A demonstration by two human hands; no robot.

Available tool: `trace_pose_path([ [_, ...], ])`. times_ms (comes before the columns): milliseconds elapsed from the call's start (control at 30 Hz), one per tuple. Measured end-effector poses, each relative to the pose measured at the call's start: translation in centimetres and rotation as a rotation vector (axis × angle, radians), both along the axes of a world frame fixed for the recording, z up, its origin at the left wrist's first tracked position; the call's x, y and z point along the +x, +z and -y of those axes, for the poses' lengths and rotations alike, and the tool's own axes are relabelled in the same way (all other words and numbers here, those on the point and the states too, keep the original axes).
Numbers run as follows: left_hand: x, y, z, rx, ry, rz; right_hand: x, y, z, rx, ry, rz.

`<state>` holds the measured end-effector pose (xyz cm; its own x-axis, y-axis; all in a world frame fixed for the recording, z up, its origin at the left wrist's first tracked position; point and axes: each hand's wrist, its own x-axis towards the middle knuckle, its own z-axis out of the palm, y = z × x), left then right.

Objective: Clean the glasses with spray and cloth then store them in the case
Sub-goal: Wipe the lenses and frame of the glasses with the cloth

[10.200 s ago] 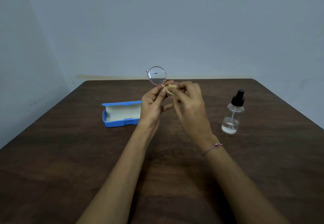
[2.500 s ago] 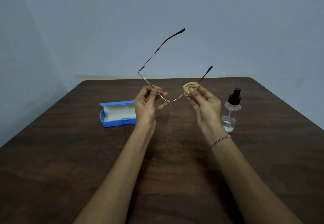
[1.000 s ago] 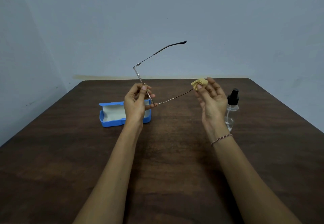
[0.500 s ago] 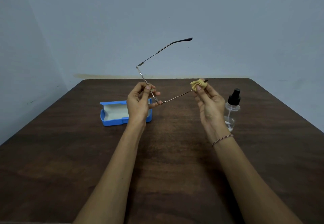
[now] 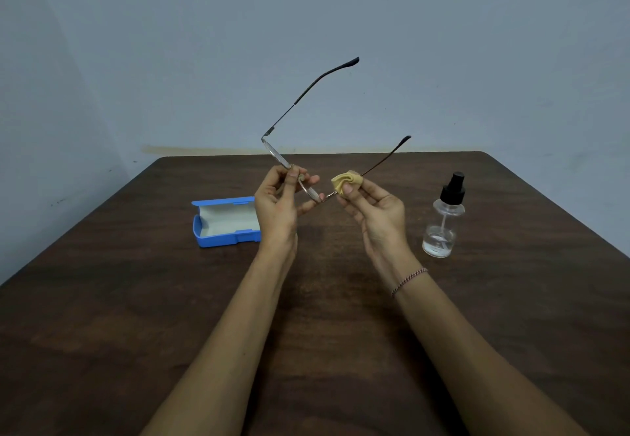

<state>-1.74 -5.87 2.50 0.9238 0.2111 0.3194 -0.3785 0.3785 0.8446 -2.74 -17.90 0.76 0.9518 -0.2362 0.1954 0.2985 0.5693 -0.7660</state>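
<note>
1. Head view: two bare forearms reach over the dark wooden table (image 5: 136,299); a thin bracelet (image 5: 409,280) sits on the right wrist.
2. Left hand (image 5: 276,210) is raised above the table and pinches the front of the glasses (image 5: 310,192) between thumb and fingertips.
3. Right hand (image 5: 378,214), just beside it, pinches a bunched yellow cloth (image 5: 346,181) around the lower temple, close to the hinge.
4. The glasses hang in the air between both hands, temples unfolded and pointing up and away to the right.
5. An open blue case (image 5: 225,220) lies on the table left of the left hand, its right end hidden behind that hand.
6. A clear spray bottle (image 5: 443,224) with a black top stands upright right of the right hand, apart from it.
7. Behind the table is a plain grey wall (image 5: 204,43).
</note>
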Motion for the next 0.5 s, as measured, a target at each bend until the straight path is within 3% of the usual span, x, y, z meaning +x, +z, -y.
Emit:
trace_pose_path([
  [267, -0.4, -0.7, 1.3, 0.013, 0.073, 0.027, -0.3, -0.8, -1.8, -0.109, -0.067, -0.102],
  [500, -0.6, -0.8, 1.8, 0.115, 0.080, 0.119, 0.0, 0.6, -0.2, -0.054, -0.180, -0.134],
])
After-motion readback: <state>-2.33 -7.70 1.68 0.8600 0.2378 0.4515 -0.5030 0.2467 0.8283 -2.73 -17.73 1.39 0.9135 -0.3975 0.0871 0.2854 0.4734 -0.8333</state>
